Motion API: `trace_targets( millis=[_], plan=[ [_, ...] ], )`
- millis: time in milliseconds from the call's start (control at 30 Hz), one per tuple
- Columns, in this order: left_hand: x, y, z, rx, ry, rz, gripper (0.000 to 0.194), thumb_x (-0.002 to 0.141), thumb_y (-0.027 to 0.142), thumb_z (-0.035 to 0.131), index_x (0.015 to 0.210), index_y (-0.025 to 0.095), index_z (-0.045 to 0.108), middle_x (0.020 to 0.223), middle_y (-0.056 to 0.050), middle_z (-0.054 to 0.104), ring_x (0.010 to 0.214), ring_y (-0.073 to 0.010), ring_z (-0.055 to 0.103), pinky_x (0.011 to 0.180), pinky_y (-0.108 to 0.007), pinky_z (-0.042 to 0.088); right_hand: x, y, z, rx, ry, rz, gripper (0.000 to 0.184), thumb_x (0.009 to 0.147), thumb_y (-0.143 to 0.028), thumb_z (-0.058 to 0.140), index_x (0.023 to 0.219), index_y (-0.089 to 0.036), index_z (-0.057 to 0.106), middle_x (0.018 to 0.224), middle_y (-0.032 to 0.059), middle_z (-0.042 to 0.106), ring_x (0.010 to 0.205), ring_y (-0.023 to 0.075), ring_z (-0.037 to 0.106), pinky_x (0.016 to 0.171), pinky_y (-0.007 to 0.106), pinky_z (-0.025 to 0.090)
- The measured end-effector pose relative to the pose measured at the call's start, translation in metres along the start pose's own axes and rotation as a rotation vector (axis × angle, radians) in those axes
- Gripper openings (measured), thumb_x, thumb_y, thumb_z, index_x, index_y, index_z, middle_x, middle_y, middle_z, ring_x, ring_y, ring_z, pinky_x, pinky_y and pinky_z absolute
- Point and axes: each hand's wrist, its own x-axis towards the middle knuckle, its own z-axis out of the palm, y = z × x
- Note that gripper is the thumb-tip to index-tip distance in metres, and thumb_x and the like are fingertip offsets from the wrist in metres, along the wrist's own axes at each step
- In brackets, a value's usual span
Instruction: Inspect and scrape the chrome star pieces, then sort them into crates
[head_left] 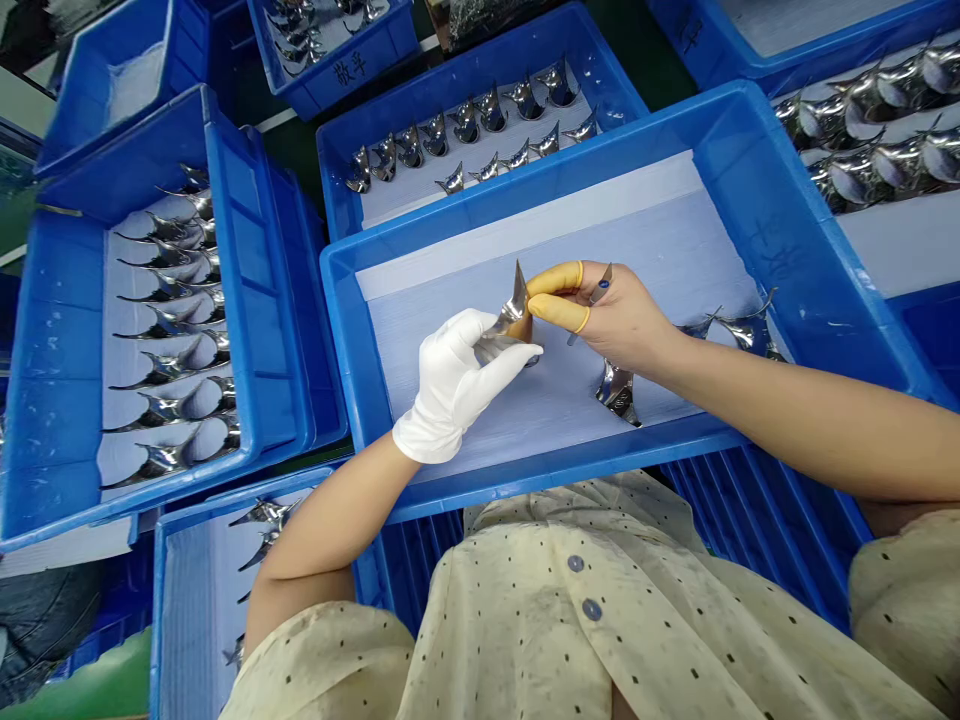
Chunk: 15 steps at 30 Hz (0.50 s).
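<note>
My left hand [454, 385], in a white glove, grips a shiny curved metal part [517, 305] whose sharp tip points up. My right hand [626, 318] wears yellow finger cots on thumb and forefinger; these two fingertips are pinched together at the part's right edge. A slim metal tool [601, 288] with a blue dot, perhaps tweezers, is tucked in the right hand, its lower end showing below the fingers. Both hands are over a blue bin [540, 215] lined with pale sheet. Another metal part [618, 392] lies on the liner below my right hand.
More metal parts [750, 332] lie in the bin's right end, partly behind my right forearm. Blue bins with rows of similar parts stand around: a left bin [259, 300], a back bin [480, 75], and parts at right [862, 105]. A lower bin [169, 520] sits front left.
</note>
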Motion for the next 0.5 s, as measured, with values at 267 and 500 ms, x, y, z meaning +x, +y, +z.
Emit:
trace_targets(
  millis=[267, 500],
  plan=[
    [-0.0009, 0.0004, -0.0006, -0.081, -0.045, -0.039, 0.034, 0.092, 0.051, 0.082, 0.101, 0.019, 0.074, 0.08, -0.002, 0.077, 0.066, -0.0149, 0.07, 0.067, -0.028, 0.058, 0.0012, -0.0018, -0.0027, 0.015, -0.008, -0.022, 0.013, 0.077, -0.03, 0.09, 0.085, -0.024, 0.081, 0.089, 0.001, 0.082, 0.086, 0.0201, 0.078, 0.084, 0.035, 0.069],
    [-0.0049, 0.0044, -0.002, -0.106, -0.081, -0.249, 0.037, 0.086, 0.053, 0.084, 0.096, 0.018, 0.076, 0.081, -0.005, 0.08, 0.069, -0.0189, 0.073, 0.074, -0.033, 0.062, 0.0005, -0.0075, -0.003, 0.009, -0.035, 0.003, 0.011, 0.077, -0.029, 0.09, 0.084, -0.024, 0.082, 0.086, 0.0011, 0.081, 0.083, 0.0199, 0.076, 0.078, 0.034, 0.067]
  ],
)
